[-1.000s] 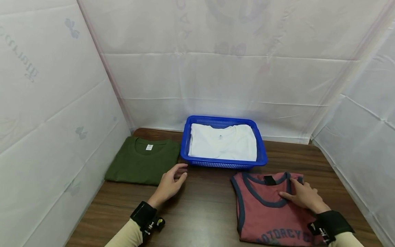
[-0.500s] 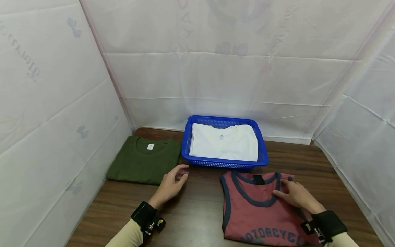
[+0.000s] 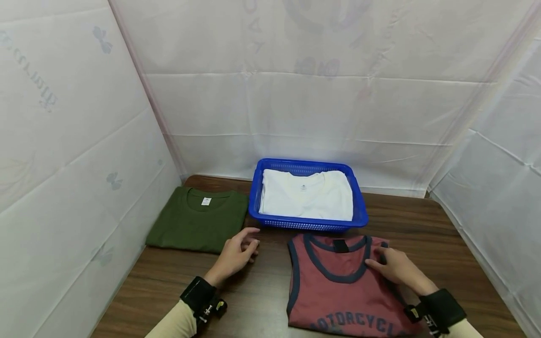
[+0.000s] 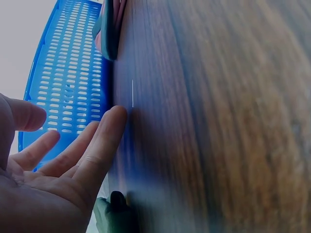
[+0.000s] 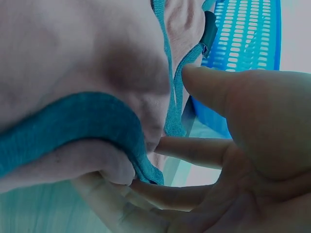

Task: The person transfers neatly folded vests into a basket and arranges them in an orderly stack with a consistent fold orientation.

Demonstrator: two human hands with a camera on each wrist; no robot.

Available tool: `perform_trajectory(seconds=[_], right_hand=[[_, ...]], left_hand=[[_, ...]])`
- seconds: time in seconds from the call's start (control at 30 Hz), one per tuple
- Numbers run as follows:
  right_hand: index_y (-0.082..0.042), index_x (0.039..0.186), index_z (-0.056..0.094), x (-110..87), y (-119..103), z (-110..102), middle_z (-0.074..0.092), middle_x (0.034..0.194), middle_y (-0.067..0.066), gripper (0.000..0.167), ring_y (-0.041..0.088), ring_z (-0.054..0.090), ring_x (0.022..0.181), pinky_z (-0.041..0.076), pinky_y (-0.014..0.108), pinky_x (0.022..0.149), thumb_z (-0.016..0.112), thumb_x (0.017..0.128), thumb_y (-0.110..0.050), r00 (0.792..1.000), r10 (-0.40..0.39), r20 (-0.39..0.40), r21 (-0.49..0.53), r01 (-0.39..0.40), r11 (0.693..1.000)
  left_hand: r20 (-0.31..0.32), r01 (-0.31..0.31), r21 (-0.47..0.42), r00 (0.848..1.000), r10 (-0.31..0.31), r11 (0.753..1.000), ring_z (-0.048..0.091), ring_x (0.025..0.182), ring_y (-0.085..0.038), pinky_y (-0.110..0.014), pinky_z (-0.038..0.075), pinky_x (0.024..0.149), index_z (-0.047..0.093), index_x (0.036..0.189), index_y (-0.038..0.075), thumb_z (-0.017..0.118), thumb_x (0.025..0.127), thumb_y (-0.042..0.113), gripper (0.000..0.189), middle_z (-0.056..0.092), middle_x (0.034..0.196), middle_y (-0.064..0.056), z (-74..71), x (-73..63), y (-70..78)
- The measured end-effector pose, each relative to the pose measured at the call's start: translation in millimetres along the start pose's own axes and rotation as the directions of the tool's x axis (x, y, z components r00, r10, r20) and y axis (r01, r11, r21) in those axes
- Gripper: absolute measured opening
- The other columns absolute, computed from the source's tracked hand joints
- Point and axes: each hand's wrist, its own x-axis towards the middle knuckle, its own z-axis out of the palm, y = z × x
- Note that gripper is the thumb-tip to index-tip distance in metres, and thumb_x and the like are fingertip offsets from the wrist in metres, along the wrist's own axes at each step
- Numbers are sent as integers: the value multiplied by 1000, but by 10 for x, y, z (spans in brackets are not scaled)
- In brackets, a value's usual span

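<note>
A folded red tank top (image 3: 334, 295) with dark blue trim and "MOTORCYCLE"-like lettering lies at the front right in the head view. My right hand (image 3: 399, 270) holds it at the right shoulder. In the right wrist view, the thumb (image 5: 209, 87) is on the upper side near the neckline, while other fingers reach under the trimmed edge. My left hand (image 3: 234, 256) holds nothing, its fingers loosely bent close over the table, between a folded green T-shirt (image 3: 198, 225) and a blue basket (image 3: 308, 224). A folded white T-shirt (image 3: 306, 197) lies in the basket.
The brown wooden table (image 3: 270, 300) is enclosed by pale sheets (image 3: 296, 108) at the back and both sides. The basket stands near the back edge, just beyond the tank top, with the green T-shirt to its left.
My right hand has slid the tank top leftward across the table, bringing it in front of the basket. The left hand has barely moved; the basket and the other shirts stay put.
</note>
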Motion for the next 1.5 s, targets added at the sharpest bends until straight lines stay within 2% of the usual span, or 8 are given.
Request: perform_trajectory(seconds=[0.17,0.33,0.43,0.6,0.8,1.1,1.33,1.5], right_hand=[[14,136,56,-8,-105,51,50,71,2,62,17,50,63,41,32,61,66,101,-37,1000,-5,1,64,5,998],[14,136,56,-10,-193,103,45,67,0,60,15,47,58,38,29,58,66,101,-33,1000,-3,-3,105,3,994],[14,137,56,2,-258,137,39,60,-4,59,12,39,51,36,26,53,67,101,-32,1000,2,-10,126,-1,992],[13,136,57,13,-364,189,32,52,-6,58,7,27,43,30,22,45,68,100,-31,999,-14,-42,141,20,990],[12,135,59,28,-479,247,35,53,-5,56,9,28,44,28,22,46,68,100,-31,998,-34,-55,163,43,986],[9,136,60,89,-649,311,39,58,-2,55,15,40,52,38,30,59,67,100,-33,998,-64,-25,187,67,980],[6,136,62,110,-730,355,43,58,-1,50,13,38,50,32,25,50,70,99,-27,998,-59,-36,242,66,968],[4,136,63,122,-750,382,45,60,-1,48,13,40,51,31,24,50,71,98,-26,996,-72,-56,254,84,964]], left_hand=[[18,24,-18,1000,-24,1000,72,82,-32,-36,61,59,57,140,3,59,104,6,36,73,106,-23,15,-11,1],[43,51,-64,998,-49,997,71,80,-37,-43,61,56,53,143,2,57,104,5,39,72,105,-26,43,-17,-6],[56,71,-82,996,-66,994,71,78,-40,-47,61,55,51,144,0,55,105,5,40,72,101,-27,52,-21,-15],[93,125,-96,989,-116,987,72,75,-36,-44,61,56,50,146,1,55,106,9,40,73,94,-24,36,-34,7],[127,171,-120,980,-155,978,74,75,-35,-42,62,59,49,146,-1,54,107,10,41,73,92,-23,18,-36,17],[63,202,-113,979,-195,973,74,72,-34,-42,62,58,52,144,1,55,106,12,40,73,85,-16,-28,-26,10],[35,196,-106,980,-194,975,73,70,-33,-40,62,58,52,144,0,55,106,11,40,74,82,-16,-35,-30,11],[31,217,-111,976,-214,970,73,68,-30,-39,62,59,50,146,1,55,106,11,41,73,83,-15,-34,-20,25]])
